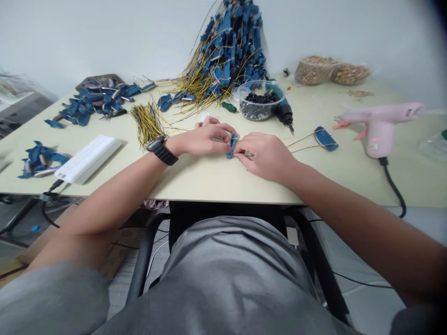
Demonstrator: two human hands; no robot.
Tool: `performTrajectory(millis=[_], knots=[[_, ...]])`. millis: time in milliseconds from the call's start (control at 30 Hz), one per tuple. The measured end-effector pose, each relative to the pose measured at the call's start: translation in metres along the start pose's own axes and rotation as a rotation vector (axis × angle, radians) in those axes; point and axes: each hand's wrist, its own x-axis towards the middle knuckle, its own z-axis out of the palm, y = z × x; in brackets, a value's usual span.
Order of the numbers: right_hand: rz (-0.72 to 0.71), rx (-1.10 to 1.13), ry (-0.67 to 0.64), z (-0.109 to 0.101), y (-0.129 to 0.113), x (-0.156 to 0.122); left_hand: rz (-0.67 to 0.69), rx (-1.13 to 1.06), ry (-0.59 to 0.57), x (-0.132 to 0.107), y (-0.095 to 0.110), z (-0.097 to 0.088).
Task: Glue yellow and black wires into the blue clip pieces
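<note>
A small blue piece with a pale edge (pixel 232 146) is held upright just above the table, between the fingertips of my left hand (pixel 209 137). My right hand (pixel 265 153) closes in a pinch against the right side of that piece; what lies between its fingertips is too small to make out. To the right lies a curved blue piece (pixel 326 138) with two thin dark wires that run toward my right hand and go out of sight behind it. A bundle of yellow and black wires (pixel 148 123) rests beyond my left wrist.
At the back rises a tall heap of blue pieces with wires (pixel 226 51). Nearby are a clear tub of black parts (pixel 258 104), a power drill (pixel 283 109) and bags of small tan pieces (pixel 314 70). A pink glue gun (pixel 379 123) stands right, a white power strip (pixel 89 158) left.
</note>
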Motion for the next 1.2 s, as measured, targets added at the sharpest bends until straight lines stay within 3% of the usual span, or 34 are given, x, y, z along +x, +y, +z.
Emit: performTrajectory(millis=[1200], knots=[[0.145, 0.102, 0.025, -0.003, 0.008, 0.013, 0.015, 0.018, 0.001, 0.000, -0.006, 0.000]])
